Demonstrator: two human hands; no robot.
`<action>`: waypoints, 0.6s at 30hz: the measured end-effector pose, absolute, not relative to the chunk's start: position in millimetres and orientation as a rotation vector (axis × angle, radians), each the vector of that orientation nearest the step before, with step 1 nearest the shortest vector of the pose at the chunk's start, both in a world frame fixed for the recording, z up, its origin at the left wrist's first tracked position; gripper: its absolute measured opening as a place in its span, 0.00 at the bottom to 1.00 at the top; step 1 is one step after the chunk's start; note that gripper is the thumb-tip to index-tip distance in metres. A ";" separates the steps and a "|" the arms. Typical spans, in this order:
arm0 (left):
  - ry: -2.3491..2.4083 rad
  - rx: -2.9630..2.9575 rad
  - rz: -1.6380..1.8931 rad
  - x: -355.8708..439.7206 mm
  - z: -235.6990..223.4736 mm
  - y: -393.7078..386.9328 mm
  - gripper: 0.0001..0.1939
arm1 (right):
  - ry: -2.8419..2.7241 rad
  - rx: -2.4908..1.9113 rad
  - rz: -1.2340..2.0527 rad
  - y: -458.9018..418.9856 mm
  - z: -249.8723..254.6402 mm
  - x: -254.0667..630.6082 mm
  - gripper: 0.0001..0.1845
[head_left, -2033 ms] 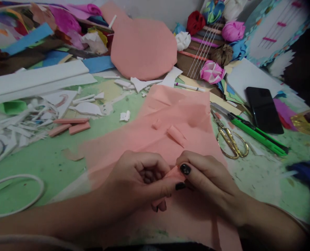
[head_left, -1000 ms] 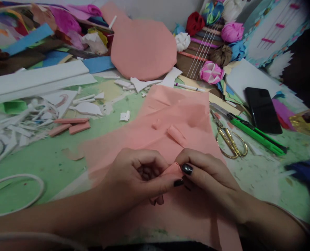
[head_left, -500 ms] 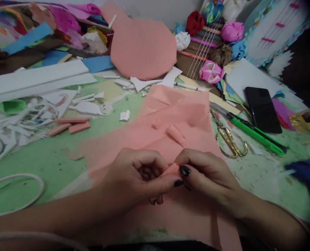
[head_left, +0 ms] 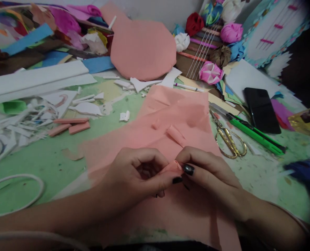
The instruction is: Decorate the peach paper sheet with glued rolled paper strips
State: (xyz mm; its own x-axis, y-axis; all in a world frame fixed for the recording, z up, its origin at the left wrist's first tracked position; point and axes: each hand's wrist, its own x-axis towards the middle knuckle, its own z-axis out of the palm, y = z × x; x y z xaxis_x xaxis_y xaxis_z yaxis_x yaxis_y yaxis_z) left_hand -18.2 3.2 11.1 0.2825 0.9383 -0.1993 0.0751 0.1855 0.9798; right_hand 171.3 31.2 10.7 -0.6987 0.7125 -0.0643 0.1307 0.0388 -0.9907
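Between my two hands is a small piece covered in salmon-pink crepe paper (head_left: 172,168). My left hand (head_left: 141,170) is closed around it, thumb on top and fingers curled beneath. At its right end, the thumb and forefinger of my right hand (head_left: 204,172) pinch the paper. Under both hands a large sheet of the same pink paper (head_left: 134,136) lies creased on the table. A rolled pink paper scrap (head_left: 176,135) and a smaller pink scrap (head_left: 155,123) rest on that sheet, just beyond my fingers.
Gold-handled scissors (head_left: 230,141) and a green utility knife (head_left: 256,134) lie at the right, beside a black phone (head_left: 262,109). Pink-covered blocks (head_left: 79,128) and white scraps (head_left: 21,129) sit at the left. A pink guitar-like shape (head_left: 144,48) and a paper-flower decoration (head_left: 211,72) stand behind.
My right thumb has shifted slightly right and up, off the end of the small piece, and the folded paper end shows more. My left hand stays nearly in place.
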 end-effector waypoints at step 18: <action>1.064 1.123 0.752 -20.1 8.6 2.4 0.09 | -1.887 -0.864 1.633 31.6 11.0 169.6 0.08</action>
